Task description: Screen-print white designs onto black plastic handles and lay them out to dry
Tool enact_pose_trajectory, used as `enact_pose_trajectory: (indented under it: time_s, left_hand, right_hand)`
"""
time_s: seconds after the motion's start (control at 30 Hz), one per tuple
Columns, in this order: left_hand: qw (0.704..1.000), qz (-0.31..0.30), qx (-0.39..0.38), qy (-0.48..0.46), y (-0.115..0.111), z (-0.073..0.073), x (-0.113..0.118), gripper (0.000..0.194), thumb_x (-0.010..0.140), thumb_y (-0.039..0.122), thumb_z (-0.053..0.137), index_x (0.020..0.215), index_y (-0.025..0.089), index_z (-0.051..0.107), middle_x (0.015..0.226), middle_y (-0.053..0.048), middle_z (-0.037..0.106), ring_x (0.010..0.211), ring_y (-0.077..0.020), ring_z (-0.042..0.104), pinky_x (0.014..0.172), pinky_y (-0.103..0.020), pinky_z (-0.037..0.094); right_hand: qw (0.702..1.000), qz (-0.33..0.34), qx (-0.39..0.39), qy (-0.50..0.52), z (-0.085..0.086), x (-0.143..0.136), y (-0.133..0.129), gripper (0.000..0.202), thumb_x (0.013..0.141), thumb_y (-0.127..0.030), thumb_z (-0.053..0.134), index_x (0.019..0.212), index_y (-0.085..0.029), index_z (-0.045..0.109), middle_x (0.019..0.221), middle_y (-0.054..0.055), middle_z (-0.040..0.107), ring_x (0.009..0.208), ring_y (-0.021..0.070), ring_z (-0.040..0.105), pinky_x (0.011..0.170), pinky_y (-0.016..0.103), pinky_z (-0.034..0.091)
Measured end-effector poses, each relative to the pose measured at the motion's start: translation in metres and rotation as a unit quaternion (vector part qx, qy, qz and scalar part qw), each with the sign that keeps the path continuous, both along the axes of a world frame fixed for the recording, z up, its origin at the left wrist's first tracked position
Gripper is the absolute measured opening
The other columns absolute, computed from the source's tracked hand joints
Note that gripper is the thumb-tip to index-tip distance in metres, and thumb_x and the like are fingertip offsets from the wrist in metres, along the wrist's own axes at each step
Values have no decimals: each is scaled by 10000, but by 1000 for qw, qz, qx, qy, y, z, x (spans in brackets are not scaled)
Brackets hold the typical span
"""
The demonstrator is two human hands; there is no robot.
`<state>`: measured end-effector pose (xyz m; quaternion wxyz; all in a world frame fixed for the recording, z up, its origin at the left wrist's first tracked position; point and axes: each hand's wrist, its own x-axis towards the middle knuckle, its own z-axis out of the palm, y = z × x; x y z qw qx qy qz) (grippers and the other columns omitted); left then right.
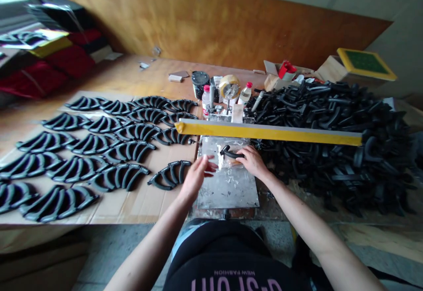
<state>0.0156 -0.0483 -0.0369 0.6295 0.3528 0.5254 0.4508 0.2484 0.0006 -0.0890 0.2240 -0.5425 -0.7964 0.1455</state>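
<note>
My right hand (253, 161) grips one end of a black curved handle (231, 153) over the metal plate (228, 194). The handle's other end points left, towards my left hand. Beside the plate's left edge, my left hand (199, 172) has its fingers apart and holds nothing. Just left of it lie black curved handles (170, 175) set side by side on cardboard. A long yellow and grey bar (271, 132) spans the plate behind my hands. To the right, a big loose heap of black handles (330, 150) covers the table.
Rows of black handles (76, 165) fill the cardboard (142, 205) on the left. Behind the plate stand a black tub (200, 84), a tape roll (229, 87) and red-capped bottles (246, 93). A yellow-framed green screen (366, 63) rests at the back right.
</note>
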Motion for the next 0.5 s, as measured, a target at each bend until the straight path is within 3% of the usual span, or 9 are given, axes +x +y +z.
enact_pose_trajectory:
  time_s: [0.07,0.1,0.17,0.27,0.4,0.5]
  left_hand:
    - [997,-34,-74,-15,-28,-20,2,716,775,744,557,1156,140,602,891,-102,704,747,-198,652,616,-301,507]
    - [995,-17,-94,-22,-39,-29,1,717,767,760,547,1116,137,607,876,-102,702,731,-197,649,591,-295,498]
    - [992,66,-105,-16,-53,-46,-12,660,760,773,534,960,149,609,781,-68,671,674,-176,625,545,-266,470]
    - [979,158,-117,55,-65,-73,-60,614,755,778,509,757,167,560,656,-28,610,580,-144,573,509,-240,437]
    - [937,166,-205,228,-80,-114,-143,629,849,734,313,659,180,546,643,-71,638,543,-159,572,510,-266,456]
    - [910,138,-259,292,-85,-138,-181,626,898,662,267,560,204,528,545,-98,610,507,-200,585,526,-312,479]
  right_hand:
    - [998,45,45,27,11,-29,-21,70,872,-211,672,939,-211,691,922,73,647,944,249,572,880,402,475]
    - [994,80,65,31,14,-47,-32,74,891,-225,652,952,-208,691,920,81,644,941,253,565,880,407,471]
    - [983,159,85,29,15,-87,-53,109,921,-256,617,972,-195,692,922,92,646,935,257,557,884,416,463]
    - [970,232,58,33,3,-141,-61,207,939,-323,606,1057,-171,683,957,91,663,967,248,560,897,397,465]
    - [977,208,-37,-17,-28,-192,-35,271,953,-358,588,1130,-173,679,999,93,677,1030,239,564,929,363,467]
    - [973,172,-113,-106,-48,-216,-15,280,959,-387,569,1123,-192,686,1025,111,674,1060,259,579,910,363,476]
